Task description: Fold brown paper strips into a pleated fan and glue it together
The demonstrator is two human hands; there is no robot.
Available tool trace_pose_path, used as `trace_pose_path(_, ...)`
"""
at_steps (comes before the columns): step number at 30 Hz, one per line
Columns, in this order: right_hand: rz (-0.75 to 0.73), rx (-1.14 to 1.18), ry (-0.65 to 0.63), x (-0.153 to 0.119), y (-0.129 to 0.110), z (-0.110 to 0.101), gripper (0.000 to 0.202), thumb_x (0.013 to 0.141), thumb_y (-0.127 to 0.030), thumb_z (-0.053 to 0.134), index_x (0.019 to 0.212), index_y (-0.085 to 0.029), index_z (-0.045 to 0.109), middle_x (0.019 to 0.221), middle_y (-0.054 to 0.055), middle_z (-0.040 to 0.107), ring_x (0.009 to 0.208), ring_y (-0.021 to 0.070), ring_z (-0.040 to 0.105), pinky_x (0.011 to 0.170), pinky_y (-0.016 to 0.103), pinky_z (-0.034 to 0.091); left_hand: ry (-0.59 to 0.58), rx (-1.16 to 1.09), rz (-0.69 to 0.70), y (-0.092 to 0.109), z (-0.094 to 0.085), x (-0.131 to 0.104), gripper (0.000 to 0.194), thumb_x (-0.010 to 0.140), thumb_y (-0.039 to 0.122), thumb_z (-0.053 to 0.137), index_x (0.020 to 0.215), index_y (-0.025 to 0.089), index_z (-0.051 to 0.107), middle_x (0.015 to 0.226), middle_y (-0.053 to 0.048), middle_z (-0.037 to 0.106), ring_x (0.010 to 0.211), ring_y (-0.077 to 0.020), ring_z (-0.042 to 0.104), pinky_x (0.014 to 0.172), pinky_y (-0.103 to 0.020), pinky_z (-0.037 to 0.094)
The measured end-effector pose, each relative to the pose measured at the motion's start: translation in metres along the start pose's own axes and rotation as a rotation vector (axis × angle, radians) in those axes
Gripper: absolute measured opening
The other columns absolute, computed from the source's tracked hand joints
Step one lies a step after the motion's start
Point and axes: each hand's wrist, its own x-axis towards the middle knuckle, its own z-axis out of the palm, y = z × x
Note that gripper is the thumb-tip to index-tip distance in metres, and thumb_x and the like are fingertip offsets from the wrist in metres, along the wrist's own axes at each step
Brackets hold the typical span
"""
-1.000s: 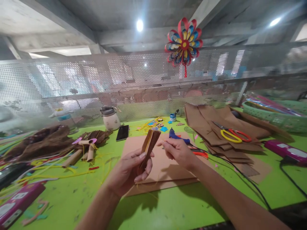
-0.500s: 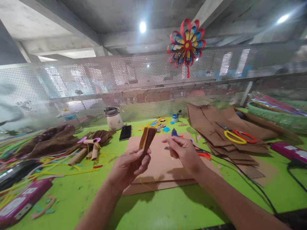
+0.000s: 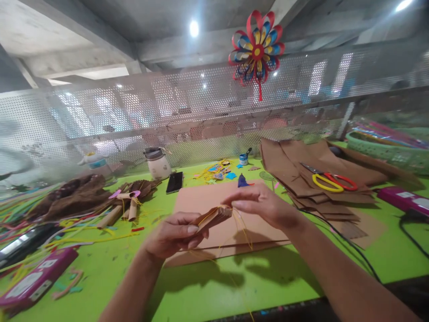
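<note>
- Pleated paper bundle (image 3: pixel 215 219): tipped flatter than before.
- Brown, tightly folded, yellow string (image 3: pixel 238 218) trailing at far end.
- Pinched in left hand (image 3: pixel 174 233); close by right hand (image 3: pixel 268 206), grip unclear.

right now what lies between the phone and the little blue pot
Tangled yellow threads and small blue scraps lie between the phone and the pot, in the head view.

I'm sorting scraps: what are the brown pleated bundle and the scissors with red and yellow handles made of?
Brown pleated bundle: likely matte kraft paper, from its thin stacked folds. Scissors: probably metal blades, grey with a slight sheen; probably smooth plastic handles, bright and evenly coloured.
</note>
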Motion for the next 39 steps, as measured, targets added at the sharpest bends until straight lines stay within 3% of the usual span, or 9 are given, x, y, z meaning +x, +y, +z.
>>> trace_pose_path(2, 0.056, -0.032, -0.098, -0.002, -0.003, -0.001, 0.018, 0.081, -0.027, 0.057, 0.091, -0.018, 0.07, 0.079, 0.003, 0.066, 0.077, 0.0152, 0.059, 0.076, 0.032, 0.046, 0.013, 0.018, 0.0, -0.001, -0.002, 0.0, 0.03, 0.074, 0.035, 0.061, 0.085, 0.008, 0.067, 0.058, -0.003, 0.048, 0.045, -0.0067, 0.032, 0.046, -0.023, 0.015)
trace_pose_path(5, 0.089, -0.014, -0.112, -0.002, -0.002, -0.002, 0.015, 0.08, -0.028, 0.059, 0.079, -0.017, 0.069, 0.078, 0.003, 0.064, 0.074, 0.0139, 0.056, 0.073, 0.03, 0.046, 0.028, 0.021, 0.011, -0.002, -0.005, 0.001, 0.029, 0.074, 0.034, 0.061, 0.085, 0.008, 0.068, 0.058, -0.003, 0.046, 0.046, -0.007, 0.033, 0.045, -0.023, 0.016)
trace_pose_path(10, 0.059, 0.047, -0.004, 0.002, 0.006, -0.004, 0.02, 0.082, -0.031, 0.057, 0.075, -0.016, 0.068, 0.073, 0.003, 0.063, 0.072, 0.0142, 0.057, 0.075, 0.032, 0.046, 0.046, -0.001, -0.004, -0.001, -0.005, 0.001, 0.03, 0.075, 0.033, 0.061, 0.088, 0.007, 0.067, 0.059, -0.003, 0.046, 0.047, -0.0065, 0.033, 0.044, -0.021, 0.015)
trace_pose_path(16, -0.001, -0.167, 0.162, 0.003, 0.005, -0.008, 0.025, 0.084, -0.032, 0.054, 0.071, -0.017, 0.069, 0.068, 0.002, 0.062, 0.074, 0.0145, 0.058, 0.075, 0.03, 0.043, 0.033, -0.06, 0.003, 0.004, 0.0, 0.002, 0.028, 0.076, 0.031, 0.06, 0.087, 0.006, 0.066, 0.056, -0.003, 0.047, 0.044, -0.0056, 0.035, 0.042, -0.02, 0.016)
trace_pose_path(20, 0.042, -0.196, 0.098, 0.002, 0.002, -0.006, 0.029, 0.086, -0.038, 0.052, 0.075, -0.017, 0.07, 0.047, -0.004, 0.048, 0.048, 0.0089, 0.043, 0.052, 0.024, 0.037, 0.025, -0.144, 0.026, 0.005, 0.002, 0.003, 0.025, 0.076, 0.031, 0.06, 0.086, 0.009, 0.064, 0.053, -0.004, 0.051, 0.041, -0.0064, 0.039, 0.038, -0.018, 0.018)
trace_pose_path(23, 0.065, -0.203, 0.098, 0.003, 0.004, -0.004, 0.032, 0.087, -0.039, 0.05, 0.079, -0.016, 0.07, 0.042, -0.006, 0.043, 0.041, 0.0066, 0.036, 0.045, 0.022, 0.029, 0.031, -0.186, 0.022, 0.005, 0.003, 0.004, 0.023, 0.078, 0.03, 0.057, 0.088, 0.01, 0.063, 0.054, -0.004, 0.053, 0.038, -0.0051, 0.036, 0.035, -0.017, 0.017)
trace_pose_path(30, 0.092, -0.08, 0.302, 0.004, 0.01, -0.009, 0.032, 0.085, -0.039, 0.052, 0.094, -0.013, 0.067, 0.043, -0.006, 0.043, 0.04, 0.0062, 0.031, 0.042, 0.022, 0.023, 0.089, -0.144, 0.044, 0.003, 0.006, 0.009, 0.023, 0.08, 0.026, 0.057, 0.089, 0.006, 0.064, 0.053, -0.002, 0.048, 0.042, -0.0046, 0.037, 0.039, -0.017, 0.017)
trace_pose_path(35, 0.094, 0.038, 0.407, 0.006, 0.009, -0.018, 0.027, 0.08, -0.038, 0.059, 0.087, -0.013, 0.067, 0.042, -0.005, 0.045, 0.041, 0.0077, 0.035, 0.043, 0.023, 0.025, 0.089, -0.1, -0.007, 0.003, 0.007, 0.013, 0.024, 0.081, 0.026, 0.056, 0.091, 0.006, 0.064, 0.058, -0.002, 0.048, 0.044, -0.0041, 0.035, 0.041, -0.018, 0.017)
trace_pose_path(39, 0.056, 0.099, 0.606, 0.008, 0.011, -0.033, 0.021, 0.076, -0.034, 0.062, 0.082, -0.015, 0.067, 0.04, -0.005, 0.045, 0.039, 0.0074, 0.035, 0.044, 0.023, 0.027, 0.087, -0.101, -0.013, 0.003, 0.006, 0.015, 0.023, 0.081, 0.025, 0.056, 0.092, 0.006, 0.063, 0.059, -0.002, 0.049, 0.044, -0.0039, 0.035, 0.04, -0.019, 0.015)
